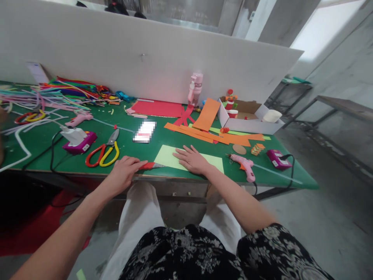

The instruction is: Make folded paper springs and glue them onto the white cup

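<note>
Close to the table's front edge, my left hand (126, 171) is closed around a red-handled utility knife (147, 165). The knife's grey blade points right and meets the lower left edge of a pale green sheet of paper (166, 154). My right hand (192, 159) lies flat on that sheet, fingers spread towards the left. Just beyond my left hand rest scissors (108, 149) with one red and one yellow handle. A pink glue gun (244, 165) lies to the right of the paper, a clear stick running out of its back.
Orange paper strips (204, 134), a red sheet (159, 109) and a white box (250, 124) lie farther back. Purple power blocks (80, 143) sit left and right, with cords over the front edge. Pipe cleaners (72, 91) heap at left. A white board (163, 54) stands behind.
</note>
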### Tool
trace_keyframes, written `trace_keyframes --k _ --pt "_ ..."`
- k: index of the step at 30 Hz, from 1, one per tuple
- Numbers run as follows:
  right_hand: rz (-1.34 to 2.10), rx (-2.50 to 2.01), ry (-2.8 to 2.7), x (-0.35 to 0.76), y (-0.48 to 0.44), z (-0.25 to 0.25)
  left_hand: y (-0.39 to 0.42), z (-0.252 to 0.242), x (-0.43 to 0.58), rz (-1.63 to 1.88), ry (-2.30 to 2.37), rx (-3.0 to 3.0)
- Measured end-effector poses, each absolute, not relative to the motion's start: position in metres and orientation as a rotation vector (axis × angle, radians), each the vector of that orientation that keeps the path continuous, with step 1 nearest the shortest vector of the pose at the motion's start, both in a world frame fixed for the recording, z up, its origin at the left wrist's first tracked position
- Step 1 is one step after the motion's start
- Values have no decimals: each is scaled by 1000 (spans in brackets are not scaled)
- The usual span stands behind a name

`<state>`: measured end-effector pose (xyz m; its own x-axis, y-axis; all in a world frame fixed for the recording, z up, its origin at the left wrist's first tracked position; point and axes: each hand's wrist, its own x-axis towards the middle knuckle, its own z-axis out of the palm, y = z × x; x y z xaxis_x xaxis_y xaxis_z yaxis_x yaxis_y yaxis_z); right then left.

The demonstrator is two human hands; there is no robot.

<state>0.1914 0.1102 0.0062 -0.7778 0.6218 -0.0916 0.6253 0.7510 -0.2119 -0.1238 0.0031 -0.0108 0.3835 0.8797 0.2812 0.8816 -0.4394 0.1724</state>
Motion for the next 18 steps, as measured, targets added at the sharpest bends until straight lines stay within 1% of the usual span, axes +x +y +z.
trace_keyframes --k 18 --pt "-374 1054 2943 193 109 2 -3 -11 -101 -494 -1658 -2589"
